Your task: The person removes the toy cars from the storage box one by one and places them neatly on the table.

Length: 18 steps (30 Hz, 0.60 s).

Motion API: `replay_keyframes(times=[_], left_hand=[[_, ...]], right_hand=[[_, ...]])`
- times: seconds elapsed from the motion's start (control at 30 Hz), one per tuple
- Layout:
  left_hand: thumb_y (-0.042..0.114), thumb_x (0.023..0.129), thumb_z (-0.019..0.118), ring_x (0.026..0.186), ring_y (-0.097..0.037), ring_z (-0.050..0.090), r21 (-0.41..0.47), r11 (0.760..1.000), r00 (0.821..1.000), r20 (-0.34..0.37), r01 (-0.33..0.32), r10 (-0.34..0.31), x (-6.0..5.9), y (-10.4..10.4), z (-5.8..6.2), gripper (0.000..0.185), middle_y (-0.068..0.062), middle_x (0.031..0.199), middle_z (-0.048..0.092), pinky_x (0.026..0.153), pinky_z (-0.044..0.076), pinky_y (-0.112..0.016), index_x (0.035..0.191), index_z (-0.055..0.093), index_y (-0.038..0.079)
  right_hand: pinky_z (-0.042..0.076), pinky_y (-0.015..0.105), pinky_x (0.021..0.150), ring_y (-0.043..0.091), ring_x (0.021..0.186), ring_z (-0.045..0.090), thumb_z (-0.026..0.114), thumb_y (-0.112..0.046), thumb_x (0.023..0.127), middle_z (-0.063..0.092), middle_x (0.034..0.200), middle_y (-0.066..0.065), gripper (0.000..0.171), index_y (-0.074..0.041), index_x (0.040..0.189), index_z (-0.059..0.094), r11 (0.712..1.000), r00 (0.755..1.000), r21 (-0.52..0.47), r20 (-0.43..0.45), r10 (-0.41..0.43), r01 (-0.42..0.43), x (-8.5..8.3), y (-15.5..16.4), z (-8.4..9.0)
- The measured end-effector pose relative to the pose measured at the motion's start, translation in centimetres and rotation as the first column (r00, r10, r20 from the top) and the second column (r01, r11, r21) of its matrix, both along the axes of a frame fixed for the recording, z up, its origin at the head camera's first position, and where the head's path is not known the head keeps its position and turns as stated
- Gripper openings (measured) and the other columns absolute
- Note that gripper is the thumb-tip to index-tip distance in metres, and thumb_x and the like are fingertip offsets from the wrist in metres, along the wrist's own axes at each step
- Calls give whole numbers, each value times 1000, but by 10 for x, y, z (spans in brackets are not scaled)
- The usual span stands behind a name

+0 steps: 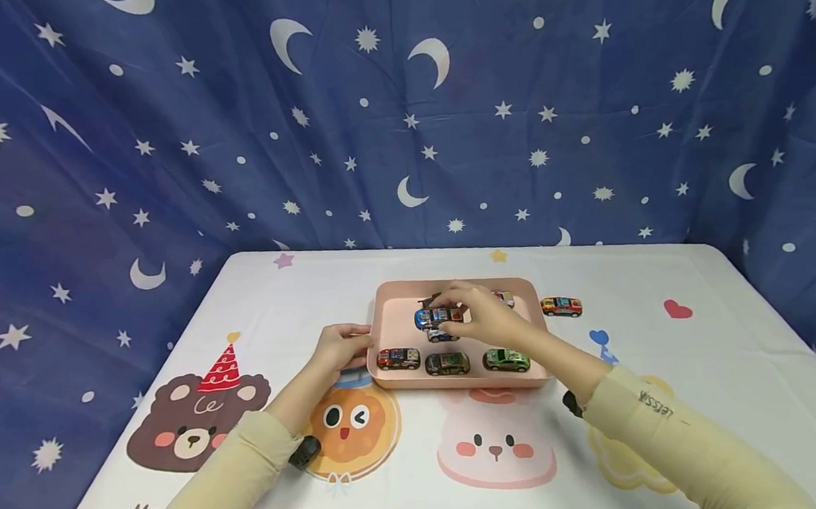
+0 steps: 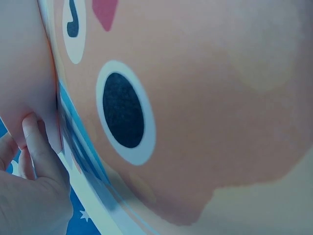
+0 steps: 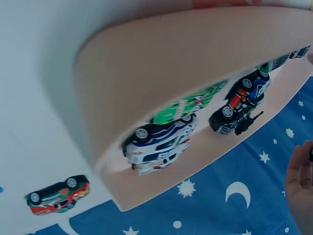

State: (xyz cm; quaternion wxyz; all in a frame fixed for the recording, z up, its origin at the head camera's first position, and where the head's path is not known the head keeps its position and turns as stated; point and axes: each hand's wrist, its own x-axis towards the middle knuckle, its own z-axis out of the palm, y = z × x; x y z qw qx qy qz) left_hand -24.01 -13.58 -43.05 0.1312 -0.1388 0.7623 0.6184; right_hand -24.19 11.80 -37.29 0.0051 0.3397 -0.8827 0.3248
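Left hand at 9 o'clock of pink tray, fingers curled against the tray's left rim and gripping it; confirmed in left wrist view, fingertips pressed to the tray wall. Right hand over tray centre, fingers pinching a blue toy car, which sits just to 9 o'clock of the hand, raised above a white car lying directly beneath. Whether the two cars touch: cannot tell.

Tray contents, left to right along the 6 o'clock edge: red-and-black car, dark olive car, green car. At 12 o'clock, partly hidden behind the hand: a dark car and a pale car. Outside the tray, at 3 o'clock, just beside its right rim: orange car resting on the tabletop.

Tabletop covered by white cloth printed with a bear in a party hat, a winking orange face, a pink rabbit, hearts, stars and lettering. Behind and to both sides: dark blue curtain patterned with white moons and stars.
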Motion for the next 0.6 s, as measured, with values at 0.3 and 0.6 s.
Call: replay_keyframes(times=[0.3,0.6], left_hand=[[6,87,63,62,-2,60,8,1000,1000,0,7,-7,1,1,2,36,-3,87,67,52,55,-15,121,58,-5],[4,86,63,60,-1,59,10,1000,1000,9,3,-3,1,2,1,37,1,80,64,53,56,-15,121,58,-5]], right_hand=[[53,32,66,12,76,53,71,-10,82,62,109,10,31,-5,112,66,999,999,11,-34,-38,38,9,27,-8],[55,37,75,22,93,59,71,-6,81,61,111,12,32,-2,113,64,999,997,-6,-67,-37,37,16,58,-7]])
